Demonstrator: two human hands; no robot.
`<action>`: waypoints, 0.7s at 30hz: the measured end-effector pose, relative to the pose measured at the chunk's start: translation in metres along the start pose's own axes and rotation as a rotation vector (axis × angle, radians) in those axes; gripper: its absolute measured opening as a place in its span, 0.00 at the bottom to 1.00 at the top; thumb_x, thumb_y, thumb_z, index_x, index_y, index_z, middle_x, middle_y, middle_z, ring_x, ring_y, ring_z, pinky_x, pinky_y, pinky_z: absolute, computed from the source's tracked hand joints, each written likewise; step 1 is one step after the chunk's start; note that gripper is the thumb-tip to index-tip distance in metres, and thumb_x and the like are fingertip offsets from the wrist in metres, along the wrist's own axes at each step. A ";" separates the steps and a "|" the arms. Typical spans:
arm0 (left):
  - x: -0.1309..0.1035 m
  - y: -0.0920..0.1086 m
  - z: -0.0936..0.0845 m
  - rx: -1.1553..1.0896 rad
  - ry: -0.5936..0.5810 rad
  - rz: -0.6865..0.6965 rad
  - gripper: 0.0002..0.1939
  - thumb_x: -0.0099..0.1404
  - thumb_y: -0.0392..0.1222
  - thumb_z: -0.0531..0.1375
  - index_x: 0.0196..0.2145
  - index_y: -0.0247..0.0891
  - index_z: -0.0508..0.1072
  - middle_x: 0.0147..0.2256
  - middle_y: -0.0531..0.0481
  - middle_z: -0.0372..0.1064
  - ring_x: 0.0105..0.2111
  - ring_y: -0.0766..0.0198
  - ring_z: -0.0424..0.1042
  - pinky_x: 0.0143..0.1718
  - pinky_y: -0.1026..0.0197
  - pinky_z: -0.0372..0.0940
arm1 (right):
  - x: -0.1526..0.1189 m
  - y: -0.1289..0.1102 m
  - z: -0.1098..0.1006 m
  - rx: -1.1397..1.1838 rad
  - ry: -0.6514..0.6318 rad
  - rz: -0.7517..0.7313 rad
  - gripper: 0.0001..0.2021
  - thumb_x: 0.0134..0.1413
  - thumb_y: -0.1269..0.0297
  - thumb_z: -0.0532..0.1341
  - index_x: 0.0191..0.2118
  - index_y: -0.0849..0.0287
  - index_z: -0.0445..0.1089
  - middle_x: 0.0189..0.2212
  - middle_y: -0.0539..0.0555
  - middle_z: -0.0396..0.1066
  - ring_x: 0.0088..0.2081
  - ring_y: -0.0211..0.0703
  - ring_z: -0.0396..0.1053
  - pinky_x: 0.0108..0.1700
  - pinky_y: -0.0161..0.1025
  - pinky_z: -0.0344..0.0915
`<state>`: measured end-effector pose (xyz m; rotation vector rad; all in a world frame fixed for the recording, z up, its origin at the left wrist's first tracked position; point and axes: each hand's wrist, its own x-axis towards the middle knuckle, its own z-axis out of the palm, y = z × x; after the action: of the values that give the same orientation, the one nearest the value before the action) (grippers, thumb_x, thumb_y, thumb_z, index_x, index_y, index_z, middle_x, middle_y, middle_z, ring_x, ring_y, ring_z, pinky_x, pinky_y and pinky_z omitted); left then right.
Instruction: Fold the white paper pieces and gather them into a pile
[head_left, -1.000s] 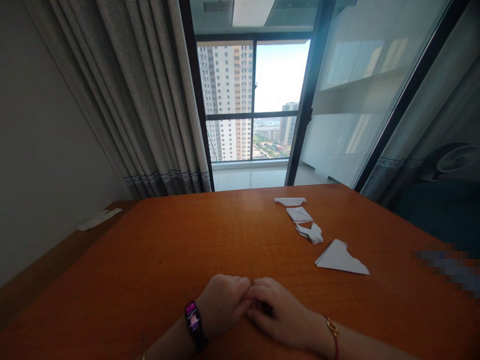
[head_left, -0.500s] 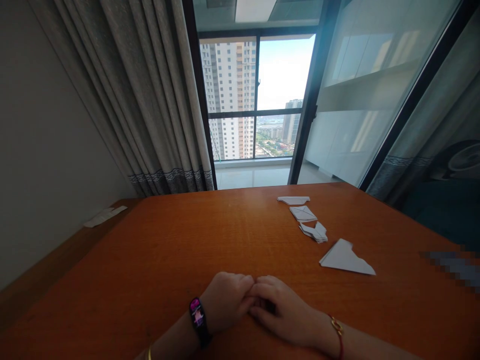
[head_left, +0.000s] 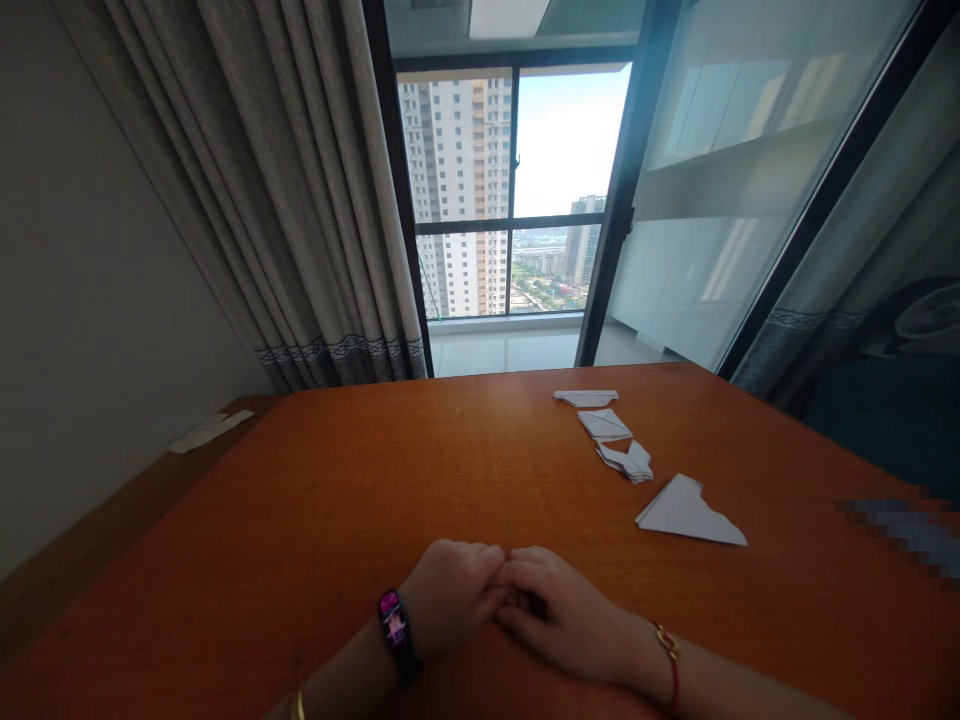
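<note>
Two bare hands meet on the wooden table [head_left: 337,480]. The left hand [head_left: 454,595], with a watch [head_left: 394,620] at its wrist, is loosely curled, fingers folded in; the right hand [head_left: 566,620], with a bracelet [head_left: 667,650] behind it, is curled too, its fingertips pressed against the left. No object shows in either; the palms are hidden.

Ahead and to the right of the right hand, well clear of its fingers, lies the large paper [head_left: 690,513], flat, with a wavy edge on its far right side. It appears layered at the left, and should prove light, fairly stiff along its edges and easily creased or torn. A pinch at the layered left corner would seem the best hold; flat pressure might make it slide.

Farther from the right hand lie, in order, the notched paper [head_left: 634,461], the square paper [head_left: 604,425] and the narrow paper [head_left: 586,398], probably similar in handling. Beyond both hands stand the curtain [head_left: 300,200] and window [head_left: 574,150].
</note>
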<state>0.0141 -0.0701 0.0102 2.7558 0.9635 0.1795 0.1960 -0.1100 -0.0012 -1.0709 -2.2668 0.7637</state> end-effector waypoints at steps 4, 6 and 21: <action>0.000 0.000 0.000 -0.031 0.008 0.000 0.08 0.66 0.44 0.54 0.31 0.38 0.65 0.31 0.51 0.71 0.31 0.62 0.70 0.31 0.65 0.60 | 0.000 0.000 0.001 -0.003 0.006 -0.003 0.06 0.52 0.72 0.59 0.37 0.57 0.69 0.32 0.50 0.69 0.35 0.39 0.64 0.41 0.36 0.59; 0.000 0.000 0.000 -0.034 0.012 0.001 0.07 0.66 0.43 0.55 0.31 0.39 0.65 0.31 0.52 0.71 0.31 0.62 0.70 0.31 0.64 0.60 | 0.000 0.000 0.000 -0.004 0.008 -0.003 0.06 0.53 0.71 0.59 0.37 0.57 0.69 0.32 0.50 0.69 0.35 0.39 0.64 0.41 0.36 0.59; 0.000 -0.001 0.002 -0.021 0.034 0.002 0.07 0.65 0.42 0.56 0.30 0.39 0.66 0.30 0.53 0.72 0.30 0.62 0.71 0.30 0.65 0.59 | 0.000 -0.002 0.000 -0.002 0.004 0.012 0.06 0.51 0.73 0.59 0.35 0.57 0.68 0.32 0.49 0.69 0.35 0.38 0.64 0.40 0.35 0.58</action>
<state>0.0138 -0.0700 0.0084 2.7432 0.9622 0.2355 0.1947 -0.1111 0.0001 -1.0874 -2.2606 0.7635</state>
